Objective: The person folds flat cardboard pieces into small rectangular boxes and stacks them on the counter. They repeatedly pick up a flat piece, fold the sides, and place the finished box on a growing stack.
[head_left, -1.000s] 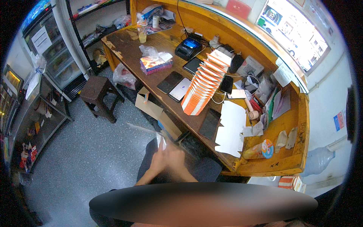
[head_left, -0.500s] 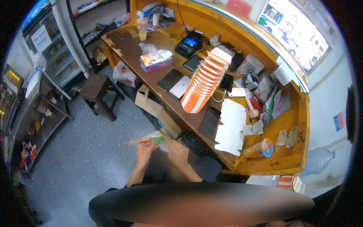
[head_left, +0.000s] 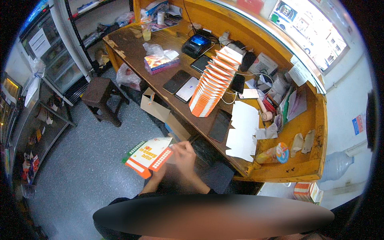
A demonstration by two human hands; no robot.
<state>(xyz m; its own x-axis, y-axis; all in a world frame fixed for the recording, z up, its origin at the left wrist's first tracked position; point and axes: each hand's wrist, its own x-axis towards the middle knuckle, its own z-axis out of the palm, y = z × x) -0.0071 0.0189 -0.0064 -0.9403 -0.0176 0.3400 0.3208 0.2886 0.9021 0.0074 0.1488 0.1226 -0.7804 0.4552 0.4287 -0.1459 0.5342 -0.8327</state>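
Note:
In front of me, over the floor beside the desk, I hold a printed cardboard food box blank (head_left: 147,155), white with an orange flap and a green edge. My left hand (head_left: 157,175) grips it from below, its fingers mostly hidden behind the card. At the card's right edge, the fingers of my right hand (head_left: 185,159) are pinched together on it. A tall leaning stack of nested orange-and-white food boxes (head_left: 208,90) stands on the wooden desk (head_left: 156,78). To its right lies a white cut-out sheet (head_left: 242,130).
Phones (head_left: 219,125) lie around the stack. A card terminal (head_left: 196,45), a purple basket (head_left: 160,66) and a drink cup (head_left: 146,33) are farther back. An open carton (head_left: 160,110) sits against the desk's front, with a brown stool (head_left: 102,98) left of it. More striped boxes (head_left: 306,192) stand lower right.
The card blank has turned from nearly edge-on to show its printed face. My left hand has gone beneath it, and my right hand stays at its right end. The view has shifted slightly.

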